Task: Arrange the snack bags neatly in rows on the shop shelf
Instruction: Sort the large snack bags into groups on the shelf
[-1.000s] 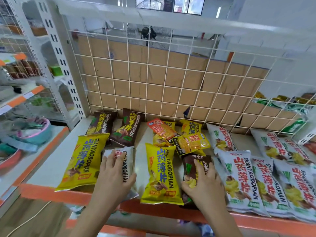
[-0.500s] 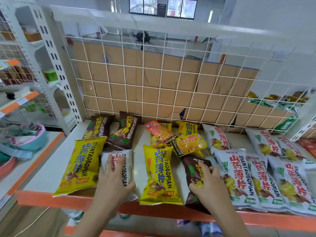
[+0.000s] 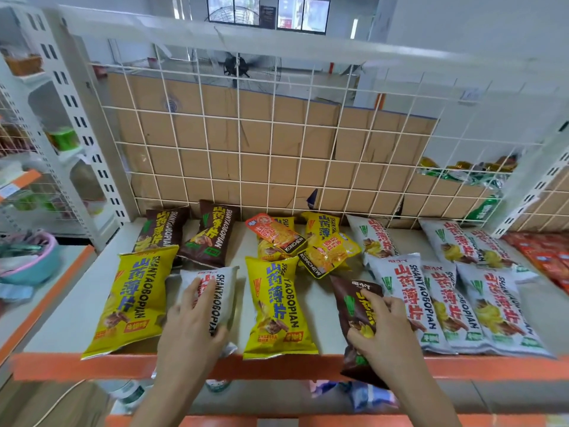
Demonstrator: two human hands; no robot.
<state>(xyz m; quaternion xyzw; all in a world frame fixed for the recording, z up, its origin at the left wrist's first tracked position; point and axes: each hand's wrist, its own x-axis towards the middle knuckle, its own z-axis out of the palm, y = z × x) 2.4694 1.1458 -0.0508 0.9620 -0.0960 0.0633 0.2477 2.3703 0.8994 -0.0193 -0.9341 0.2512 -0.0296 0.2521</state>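
On the white shelf board (image 3: 77,306) with an orange front lip lie many snack bags. My left hand (image 3: 192,318) grips a white bag (image 3: 223,291) between two yellow bags (image 3: 132,300) (image 3: 277,306). My right hand (image 3: 381,328) holds a brown bag (image 3: 351,303) whose lower end hangs over the orange lip. Two more brown bags (image 3: 163,229) (image 3: 212,235) rest at the back left. Small orange and yellow packets (image 3: 308,241) are heaped at the back centre. Several white bags (image 3: 455,303) overlap on the right.
A white wire grid (image 3: 277,143) backed by cardboard closes the shelf's rear. Red packets (image 3: 545,254) sit at the far right. A neighbouring rack on the left carries a pink and blue basin (image 3: 30,260). More bags show on the shelf below (image 3: 366,396).
My right hand has pulled the brown bag toward the front edge, so that it now overhangs the lip. The left hand stays on the white bag. The camera moved closer.
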